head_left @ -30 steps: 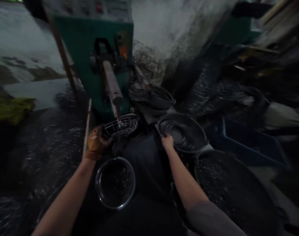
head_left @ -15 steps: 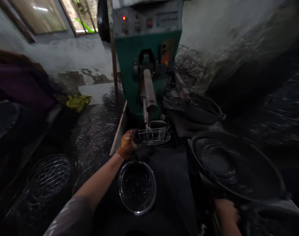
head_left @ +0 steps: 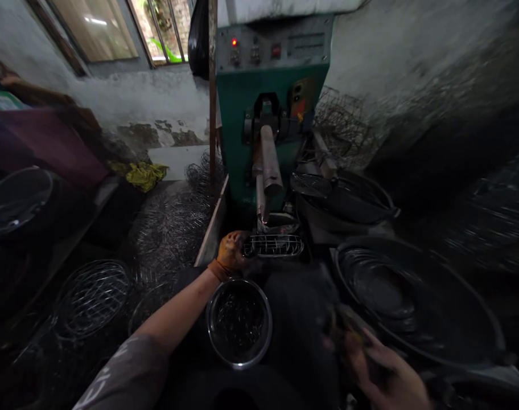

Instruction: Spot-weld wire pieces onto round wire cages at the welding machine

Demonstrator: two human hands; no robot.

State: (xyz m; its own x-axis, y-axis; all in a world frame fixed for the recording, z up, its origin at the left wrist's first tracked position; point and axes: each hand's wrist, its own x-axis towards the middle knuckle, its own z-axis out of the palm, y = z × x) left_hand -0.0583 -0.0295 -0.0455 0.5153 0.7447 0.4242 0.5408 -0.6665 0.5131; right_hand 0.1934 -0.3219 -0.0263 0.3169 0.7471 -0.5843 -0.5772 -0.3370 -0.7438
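My left hand (head_left: 233, 250), in an orange-brown glove, is closed on the left end of a small oblong wire basket (head_left: 274, 245). The basket sits just below the tips of the machine's metal arms (head_left: 270, 165). At the lower right, my bare right hand (head_left: 381, 364) is smeared by motion. Its fingers are wrapped round a dark hand tool (head_left: 342, 324), whose exact kind I cannot make out. Between my forearms stands a round metal bowl (head_left: 239, 364) with many small shiny metal pieces in it.
A green machine (head_left: 238, 154) with a lit red lamp stands ahead. Large dark pans (head_left: 464, 296) are on the right. A round wire rack (head_left: 95, 293) and tangled wire pieces (head_left: 169, 222) lie on the left. A yellow cloth or bag (head_left: 146, 175) is by the wall.
My right hand has risen from the lower right edge, bringing the dark hand tool into view. My left hand still holds the wire basket. The whole view has shifted slightly.
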